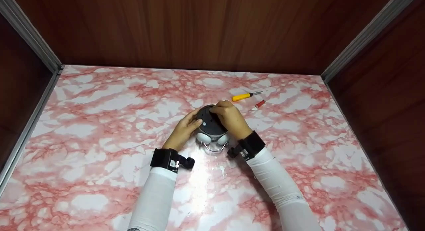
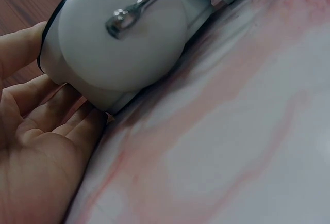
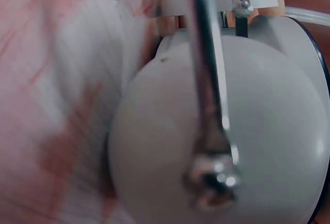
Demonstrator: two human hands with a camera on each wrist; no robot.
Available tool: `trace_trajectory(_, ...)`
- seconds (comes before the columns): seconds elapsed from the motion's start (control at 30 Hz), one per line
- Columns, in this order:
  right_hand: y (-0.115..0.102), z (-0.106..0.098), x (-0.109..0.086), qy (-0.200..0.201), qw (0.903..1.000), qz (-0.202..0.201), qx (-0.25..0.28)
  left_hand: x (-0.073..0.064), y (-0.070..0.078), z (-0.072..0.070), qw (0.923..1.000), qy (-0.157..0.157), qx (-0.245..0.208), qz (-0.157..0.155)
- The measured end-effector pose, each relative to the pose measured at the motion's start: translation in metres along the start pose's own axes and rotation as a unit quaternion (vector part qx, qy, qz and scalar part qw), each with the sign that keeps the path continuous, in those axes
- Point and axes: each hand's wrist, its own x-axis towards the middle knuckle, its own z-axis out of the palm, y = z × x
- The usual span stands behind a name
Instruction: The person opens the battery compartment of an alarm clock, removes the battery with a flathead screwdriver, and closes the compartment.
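A twin-bell alarm clock [image 1: 212,128] lies face down, its round black back upward and its two white bells toward the person. My left hand [image 1: 183,129] holds its left side, thumb on the edge of the back and the other fingers round the rim. In the left wrist view those fingers reach under the pale casing beside a white bell [image 2: 98,48]. My right hand [image 1: 233,119] bends over the back from the right, its curled fingertips at the far part of it. Those fingertips hide what they touch; I cannot tell whether they pinch anything. A chrome handle [image 3: 209,74] crosses close by the right wrist camera.
Beyond the clock to the right lie a screwdriver [image 1: 241,97] with a yellow handle and a small red cylinder [image 1: 260,104] that looks like a battery. The tabletop [image 1: 99,164] is red-and-white marbled. Dark wood panels [image 1: 186,32] stand behind and at both sides.
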Motion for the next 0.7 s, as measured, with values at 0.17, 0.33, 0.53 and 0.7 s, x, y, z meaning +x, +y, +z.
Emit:
trace_trajectory(0.17,-0.005,-0.001,-0.002,-0.012,0.9996,0.007,-0.026,0.001,0.0,0.001,1.0,0.0,-0.002,0.001)
trace_trajectory(0.33,-0.015,-0.002,-0.006,-0.027,0.9974,0.023,-0.062,0.001,0.0,0.001,0.9999,0.012,-0.002,-0.005)
trace_trajectory(0.53,-0.021,-0.003,-0.011,-0.04,0.9963,0.038,-0.066,0.001,0.001,0.003,0.9999,0.009,-0.01,0.0)
trace_trajectory(0.7,-0.019,-0.008,-0.015,-0.066,0.9955,0.051,-0.045,0.002,0.0,0.004,0.9999,0.005,-0.009,0.006)
